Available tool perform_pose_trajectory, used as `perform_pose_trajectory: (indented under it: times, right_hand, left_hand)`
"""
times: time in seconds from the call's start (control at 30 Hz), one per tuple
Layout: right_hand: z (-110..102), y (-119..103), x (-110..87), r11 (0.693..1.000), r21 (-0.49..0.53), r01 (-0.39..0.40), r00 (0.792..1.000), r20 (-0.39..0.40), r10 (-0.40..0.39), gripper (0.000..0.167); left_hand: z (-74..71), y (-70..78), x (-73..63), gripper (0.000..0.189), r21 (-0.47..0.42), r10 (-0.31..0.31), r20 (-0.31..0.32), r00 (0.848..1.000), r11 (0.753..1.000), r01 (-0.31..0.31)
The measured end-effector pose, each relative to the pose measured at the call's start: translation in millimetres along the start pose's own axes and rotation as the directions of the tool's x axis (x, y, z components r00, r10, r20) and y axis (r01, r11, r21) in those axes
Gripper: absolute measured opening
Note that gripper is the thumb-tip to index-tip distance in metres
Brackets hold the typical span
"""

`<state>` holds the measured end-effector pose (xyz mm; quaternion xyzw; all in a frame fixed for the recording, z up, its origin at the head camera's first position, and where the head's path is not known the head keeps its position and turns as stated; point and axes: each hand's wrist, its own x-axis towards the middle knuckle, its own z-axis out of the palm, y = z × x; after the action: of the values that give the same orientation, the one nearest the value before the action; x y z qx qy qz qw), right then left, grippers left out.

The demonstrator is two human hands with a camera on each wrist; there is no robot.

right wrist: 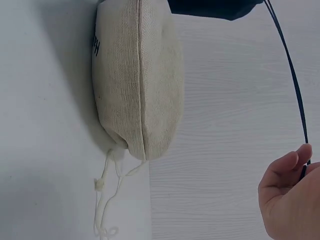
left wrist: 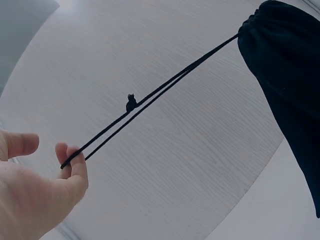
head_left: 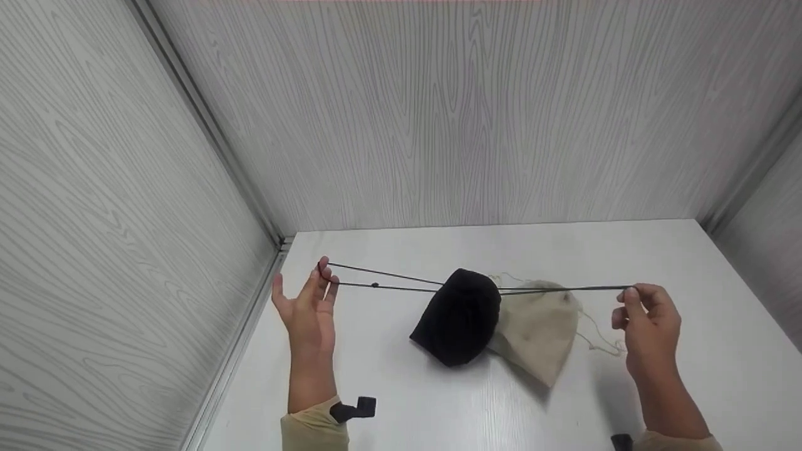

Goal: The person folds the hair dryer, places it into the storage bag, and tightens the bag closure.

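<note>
A black drawstring pouch (head_left: 460,319) hangs between the two hands, its mouth gathered on taut black cords. My left hand (head_left: 313,313) hooks one cord loop (left wrist: 107,129) over its bent fingers, the thumb held apart; a knot (left wrist: 131,103) shows on that cord. On the other side my right hand (head_left: 651,326) pinches the opposite cord loop (head_left: 583,289) between thumb and fingers. Behind the black pouch, a beige cloth pouch (head_left: 539,332) sits on the white table, partly covered in the head view. The right wrist view shows it bulging, with dark lettering on its side.
Thin beige strings (right wrist: 102,195) trail from the beige pouch over the table (head_left: 376,388). Wood-grain panels (head_left: 438,113) rise at the back and along both sides. Dark wrist mounts (head_left: 354,409) sit at the sleeves.
</note>
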<state>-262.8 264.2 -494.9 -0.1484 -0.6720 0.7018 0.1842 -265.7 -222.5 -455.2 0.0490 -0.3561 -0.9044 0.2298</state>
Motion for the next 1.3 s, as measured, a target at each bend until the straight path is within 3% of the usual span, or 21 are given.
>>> perform_pose_trajectory:
  times: [0.17,0.37,0.63,0.73,0.83,0.87,0.93,1.0,1.03,1.1,1.3]
  right_hand:
    - [-9.8,2.4,4.4,0.990,0.137,-0.015,0.999,-0.047,0.022,0.015]
    - [-13.7,3.1,6.3,0.980,0.195,-0.041,0.995,-0.080,0.057,0.014]
    - [-14.6,1.1,5.8,0.928,0.354,-0.113,0.988,-0.059,0.142,0.020]
    - [-12.9,-0.7,2.5,0.943,0.314,-0.108,0.993,-0.007,0.116,0.023]
    - [-5.7,-3.6,-2.1,0.970,0.235,-0.062,0.989,0.142,0.029,0.032]
    - [-2.4,-5.2,-3.9,0.977,0.208,-0.038,0.979,0.202,-0.005,0.035]
    - [3.7,-8.8,-6.9,0.984,0.176,0.020,0.952,0.297,-0.073,0.039]
    - [7.7,-11.5,-9.4,0.988,0.129,0.080,0.930,0.347,-0.120,0.042]
    - [8.7,-12.2,-10.7,0.989,0.095,0.111,0.924,0.356,-0.138,0.043]
    - [9.2,-12.3,-13.0,0.986,0.015,0.168,0.921,0.355,-0.163,0.045]
    - [6.2,-11.2,-16.7,0.952,-0.143,0.269,0.917,0.339,-0.208,0.051]
  left_hand:
    - [-4.3,-5.6,1.5,0.100,-0.052,-0.019,-0.054,0.998,0.999,0.016]
    - [-5.3,-12.3,-0.5,0.101,-0.012,-0.024,-0.059,0.998,1.000,0.023]
    - [-4.9,-19.6,-9.3,0.098,0.030,-0.017,0.038,0.999,0.999,0.016]
    - [-2.5,-22.7,-11.6,0.098,0.046,0.018,0.102,0.995,0.999,-0.022]
    - [3.5,-23.3,-11.8,0.089,0.149,0.052,0.240,0.969,0.985,-0.089]
    - [6.2,-23.1,-11.6,0.082,0.211,0.043,0.296,0.954,0.971,-0.109]
    - [10.6,-24.7,-10.5,0.066,0.361,-0.013,0.393,0.919,0.922,-0.141]
    - [11.1,-28.8,-10.7,0.052,0.499,-0.090,0.441,0.893,0.852,-0.160]
    - [10.0,-31.3,-11.5,0.046,0.558,-0.126,0.443,0.888,0.814,-0.163]
    - [5.2,-36.8,-13.3,0.042,0.644,-0.172,0.420,0.891,0.748,-0.159]
    - [-4.4,-44.2,-14.5,0.049,0.773,-0.184,0.317,0.930,0.618,-0.141]
